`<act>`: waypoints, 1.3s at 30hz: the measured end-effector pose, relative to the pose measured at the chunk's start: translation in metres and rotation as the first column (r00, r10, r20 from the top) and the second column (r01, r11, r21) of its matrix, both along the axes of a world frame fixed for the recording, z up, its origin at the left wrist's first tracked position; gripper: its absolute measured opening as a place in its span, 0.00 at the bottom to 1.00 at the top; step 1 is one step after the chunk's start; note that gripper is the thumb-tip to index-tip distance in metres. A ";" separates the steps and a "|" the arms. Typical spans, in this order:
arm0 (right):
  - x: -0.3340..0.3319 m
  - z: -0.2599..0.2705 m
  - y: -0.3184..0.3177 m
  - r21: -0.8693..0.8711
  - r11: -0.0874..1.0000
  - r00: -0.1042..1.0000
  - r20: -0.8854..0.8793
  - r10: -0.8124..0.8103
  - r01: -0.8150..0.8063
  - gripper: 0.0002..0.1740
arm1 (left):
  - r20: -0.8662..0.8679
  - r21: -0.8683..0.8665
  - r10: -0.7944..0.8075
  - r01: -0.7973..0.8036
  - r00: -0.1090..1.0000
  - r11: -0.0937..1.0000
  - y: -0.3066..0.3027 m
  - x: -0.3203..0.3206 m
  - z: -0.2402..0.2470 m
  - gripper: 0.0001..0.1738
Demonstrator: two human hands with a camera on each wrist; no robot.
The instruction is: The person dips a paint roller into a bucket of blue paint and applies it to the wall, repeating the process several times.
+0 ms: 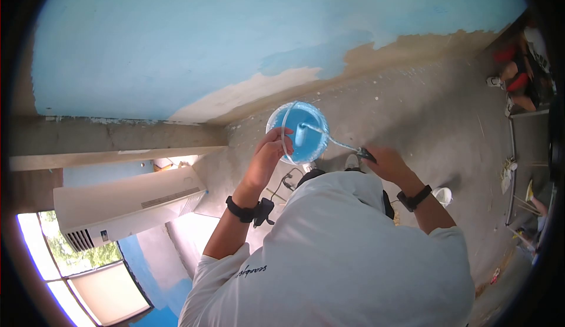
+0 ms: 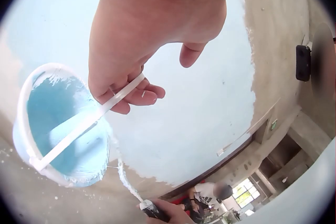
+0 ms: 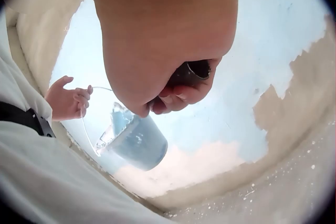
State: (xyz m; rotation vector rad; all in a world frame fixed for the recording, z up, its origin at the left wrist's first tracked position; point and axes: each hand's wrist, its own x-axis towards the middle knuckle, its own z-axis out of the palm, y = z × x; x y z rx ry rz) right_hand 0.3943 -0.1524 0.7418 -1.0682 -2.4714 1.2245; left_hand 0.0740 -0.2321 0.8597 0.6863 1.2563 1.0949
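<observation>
A white bucket [image 1: 273, 119] with blue paint inside hangs from its thin white bail handle [image 2: 116, 98]. My left hand [image 1: 268, 161] holds this bail with curled fingers, the thumb standing apart from it in the left wrist view. The paint roller [image 1: 301, 134] has its sleeve inside the bucket, coated in light blue. Its paint-crusted metal frame [image 2: 125, 178] comes out over the rim toward my right hand [image 1: 387, 165]. That hand grips the roller's dark handle [image 3: 188, 75], whose hollow end shows in the right wrist view. Tilted, the bucket's outer wall [image 3: 142, 142] appears below the right hand there.
In front stands a wall [image 1: 176, 44] partly painted blue, with bare patches low down. Paint spatters mark the concrete floor [image 1: 406, 109]. A white air conditioner [image 1: 129, 206] is at left, and a small white container [image 1: 442, 196] stands at right. People [image 1: 518, 80] are at far right.
</observation>
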 end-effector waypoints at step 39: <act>-0.227 0.055 -0.076 0.099 0.991 0.976 0.206 0.064 -0.086 0.17 | 0.222 0.114 0.034 -0.060 0.975 0.992 -0.117 -0.220 -0.039 0.26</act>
